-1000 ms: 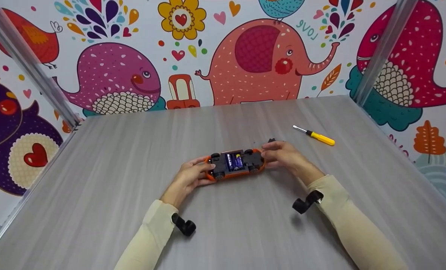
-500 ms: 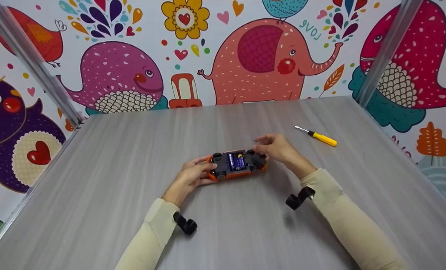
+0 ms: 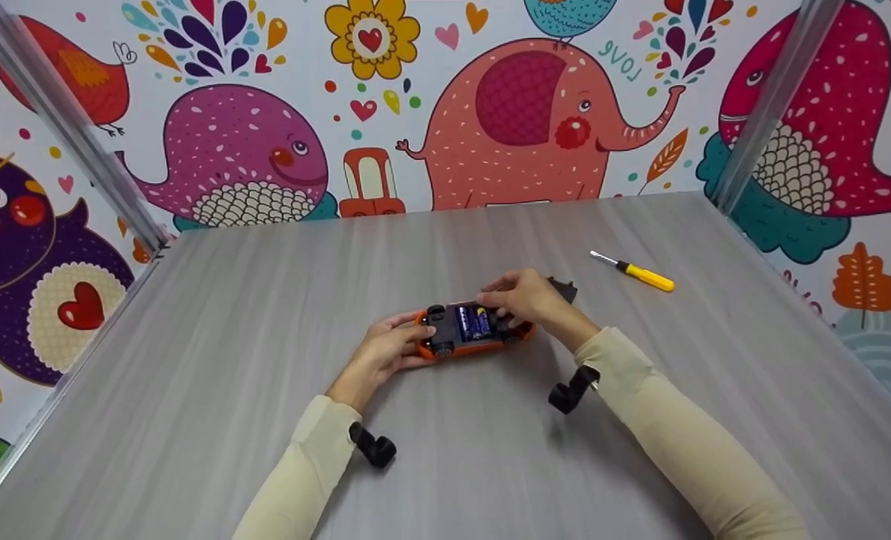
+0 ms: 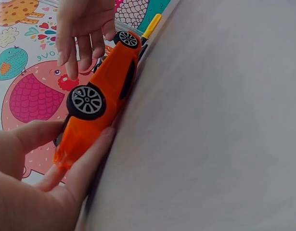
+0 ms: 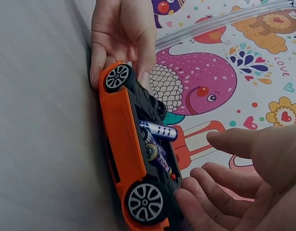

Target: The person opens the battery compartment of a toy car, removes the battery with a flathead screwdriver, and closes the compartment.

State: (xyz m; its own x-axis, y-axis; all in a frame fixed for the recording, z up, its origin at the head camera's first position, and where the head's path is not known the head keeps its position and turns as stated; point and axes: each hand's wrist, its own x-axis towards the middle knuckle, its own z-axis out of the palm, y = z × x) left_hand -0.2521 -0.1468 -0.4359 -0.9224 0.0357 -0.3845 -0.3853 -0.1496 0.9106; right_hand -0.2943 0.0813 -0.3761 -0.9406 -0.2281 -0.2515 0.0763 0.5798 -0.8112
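An orange toy car point(image 3: 469, 347) lies upside down on the table, its black underside facing up. My left hand point(image 3: 384, 349) grips one end, with the thumb on the underside and fingers beneath. Purple-blue batteries point(image 3: 473, 322) sit in the uncovered compartment; in the right wrist view, one battery point(image 5: 160, 130) lies raised and tilted above the others. My right hand point(image 3: 526, 298) hovers over the far end of the car, beside the compartment. Its fingers are loosely bent and pinch nothing in the right wrist view. Whether its fingertips touch the car is unclear.
A small black piece point(image 3: 563, 289) lies partly hidden behind my right hand. A screwdriver point(image 3: 644, 276) with a yellow handle rests farther right on the grey table point(image 3: 265, 300). Printed panels with cartoon animals wall in the back and sides.
My right hand has let go of the car's right end and moved left toward the battery compartment. More of the black piece now shows behind it. The left hand keeps its hold.
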